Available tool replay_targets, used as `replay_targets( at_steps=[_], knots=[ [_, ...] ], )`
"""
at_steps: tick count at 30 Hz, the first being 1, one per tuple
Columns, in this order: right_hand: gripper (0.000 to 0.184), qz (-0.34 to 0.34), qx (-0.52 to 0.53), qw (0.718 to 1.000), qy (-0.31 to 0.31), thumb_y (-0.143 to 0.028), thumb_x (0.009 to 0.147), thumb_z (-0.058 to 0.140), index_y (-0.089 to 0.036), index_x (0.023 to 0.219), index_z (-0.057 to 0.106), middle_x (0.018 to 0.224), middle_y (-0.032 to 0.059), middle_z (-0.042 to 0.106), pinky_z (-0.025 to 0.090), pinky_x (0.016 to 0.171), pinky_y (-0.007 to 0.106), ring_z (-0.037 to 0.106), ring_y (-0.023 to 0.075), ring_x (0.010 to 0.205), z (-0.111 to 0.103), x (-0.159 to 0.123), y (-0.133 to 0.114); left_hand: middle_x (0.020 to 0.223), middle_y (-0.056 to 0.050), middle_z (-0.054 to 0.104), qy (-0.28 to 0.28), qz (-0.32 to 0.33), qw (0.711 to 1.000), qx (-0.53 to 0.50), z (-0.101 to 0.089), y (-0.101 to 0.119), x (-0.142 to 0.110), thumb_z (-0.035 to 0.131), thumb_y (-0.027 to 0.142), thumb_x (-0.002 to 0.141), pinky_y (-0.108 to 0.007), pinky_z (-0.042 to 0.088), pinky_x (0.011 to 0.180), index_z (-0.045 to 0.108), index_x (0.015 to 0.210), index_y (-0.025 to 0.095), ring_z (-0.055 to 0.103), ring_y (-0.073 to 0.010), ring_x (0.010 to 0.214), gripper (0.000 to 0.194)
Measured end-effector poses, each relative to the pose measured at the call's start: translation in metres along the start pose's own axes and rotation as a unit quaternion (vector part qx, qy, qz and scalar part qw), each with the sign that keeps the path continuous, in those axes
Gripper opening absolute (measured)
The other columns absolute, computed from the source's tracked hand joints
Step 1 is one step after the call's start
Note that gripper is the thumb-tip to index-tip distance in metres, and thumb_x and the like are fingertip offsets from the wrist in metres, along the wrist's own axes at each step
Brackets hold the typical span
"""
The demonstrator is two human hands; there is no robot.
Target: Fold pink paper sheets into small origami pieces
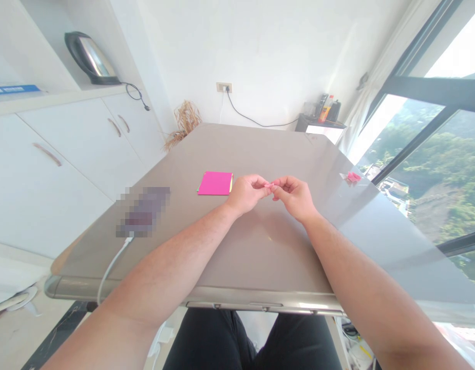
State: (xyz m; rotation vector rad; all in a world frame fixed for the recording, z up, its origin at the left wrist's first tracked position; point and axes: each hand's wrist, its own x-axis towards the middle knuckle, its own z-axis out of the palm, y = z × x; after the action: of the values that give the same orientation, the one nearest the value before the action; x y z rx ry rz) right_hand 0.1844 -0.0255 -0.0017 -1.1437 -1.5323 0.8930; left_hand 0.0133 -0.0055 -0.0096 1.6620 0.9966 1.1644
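Observation:
Over the middle of the table, my left hand and my right hand meet fingertip to fingertip. Both pinch a small pink piece that looks like folded paper; the fingers hide most of it. Just left of my left hand lies a stack of coloured paper squares, with a bright pink sheet on top and green and yellow edges peeking out. Far to the right, near the table's edge, sit some small pink pieces beside what looks like clear plastic.
The grey-brown table stretches to the wall. On its left lies a blurred-out dark device with a white cable running over the front edge. A kettle stands on the left shelf. Windows line the right side.

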Motion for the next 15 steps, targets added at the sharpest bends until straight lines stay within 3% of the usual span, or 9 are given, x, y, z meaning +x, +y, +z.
replay_targets(
  at_steps=[7,15],
  knots=[
    [0.023,-0.021,0.014,1.000,0.007,-0.042,0.077,0.074,-0.021,0.077,0.065,0.073,0.0012,0.068,0.050,0.067,0.034,0.064,0.0171,0.067,0.0007,-0.0009,-0.0007,0.074,-0.003,0.069,-0.004,-0.012,0.999,-0.042,0.0014,0.0018,-0.0015,0.080,0.045,0.072,-0.031,0.049,0.069,0.065,0.077,0.018,0.061,-0.0146,0.069,0.031],
    [0.018,-0.022,0.039,0.999,0.014,-0.037,0.076,0.073,-0.021,0.078,0.066,0.072,0.0001,0.066,0.052,0.071,0.036,0.064,0.0168,0.068,0.0020,0.0025,0.0070,0.076,-0.002,0.068,0.007,0.012,0.998,-0.056,0.0045,-0.0022,-0.0022,0.077,0.045,0.076,-0.029,0.048,0.066,0.062,0.077,0.018,0.060,-0.0140,0.069,0.031]
  ],
)
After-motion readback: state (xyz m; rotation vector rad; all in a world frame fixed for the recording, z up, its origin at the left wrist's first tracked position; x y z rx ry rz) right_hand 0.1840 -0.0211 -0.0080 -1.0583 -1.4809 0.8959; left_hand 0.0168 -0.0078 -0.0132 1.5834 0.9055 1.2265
